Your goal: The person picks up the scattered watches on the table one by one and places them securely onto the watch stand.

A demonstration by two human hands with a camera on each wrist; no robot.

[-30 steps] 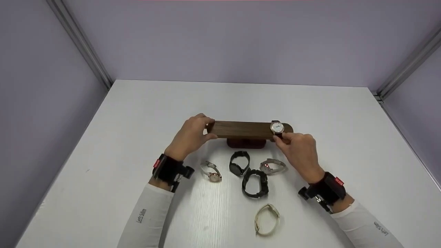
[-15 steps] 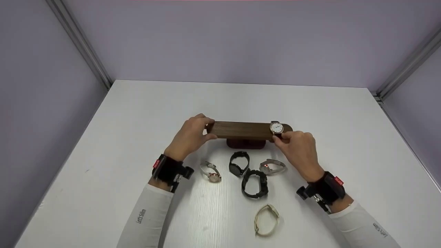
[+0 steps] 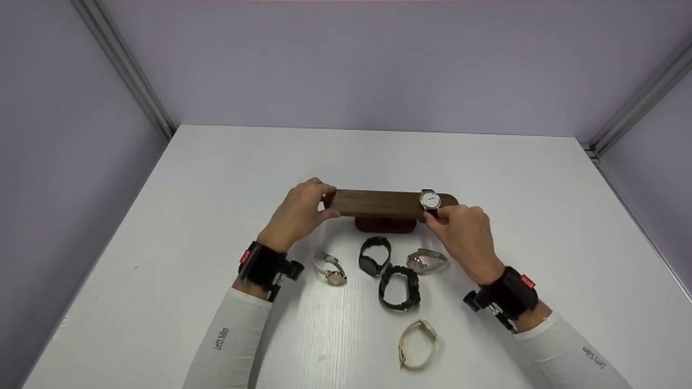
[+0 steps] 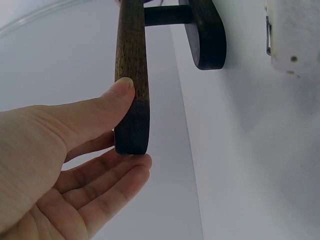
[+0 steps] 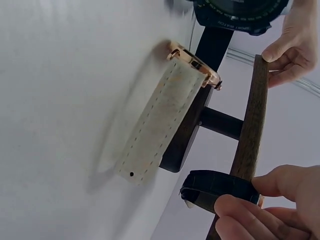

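White-faced watch [image 3: 430, 200] on wooden bar [image 3: 378, 203], seemingly pinched by right hand [image 3: 465, 237]

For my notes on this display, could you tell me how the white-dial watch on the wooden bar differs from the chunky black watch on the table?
The white-dial watch is wrapped round the wooden bar, pinched by the right hand; the chunky black watch lies untouched on the table. The first is slim with a light face, the second bulky and all black. Both straps are closed loops.

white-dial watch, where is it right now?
Head view: the white-dial watch is strapped around the wooden stand bar near its right end, pinched by the right hand.
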